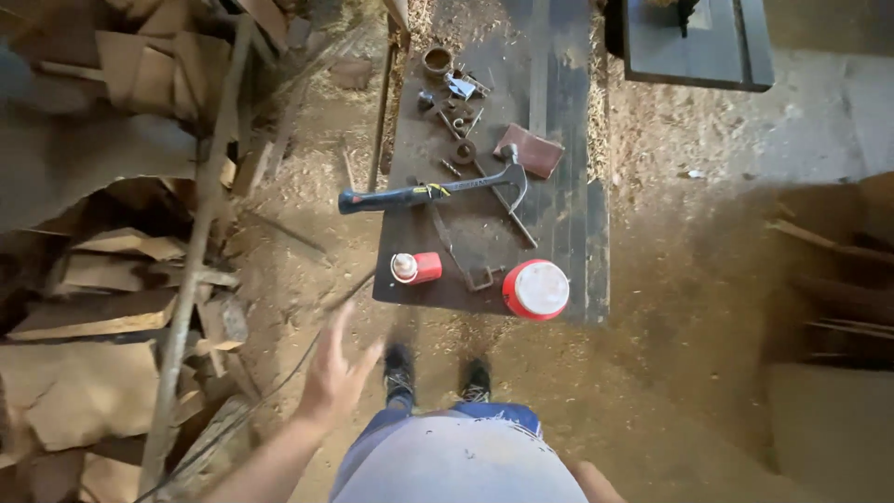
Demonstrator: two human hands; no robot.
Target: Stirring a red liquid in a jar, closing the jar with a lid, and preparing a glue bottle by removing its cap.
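Observation:
My left hand (pixel 333 371) is raised in front of me with fingers spread and nothing in it, short of the near left corner of a dark workbench (pixel 568 242). Only a sliver of my right hand (pixel 589 477) shows at the bottom edge beside my body. On the bench lie a claw hammer (pixel 438 191) with a blue and black handle, a small red and white container on its side (pixel 415 268), and a red container with a white lid (pixel 536 290). A metal clamp bar (pixel 458 256) lies between them.
Further along the bench are a worn sanding block (pixel 529 149), several small metal parts (pixel 456 116) and a rusty cup (pixel 437 61). Piled wood offcuts and planks (pixel 112 279) fill the left side. Sawdust covers the floor. A dark machine table (pixel 694 42) stands at top right.

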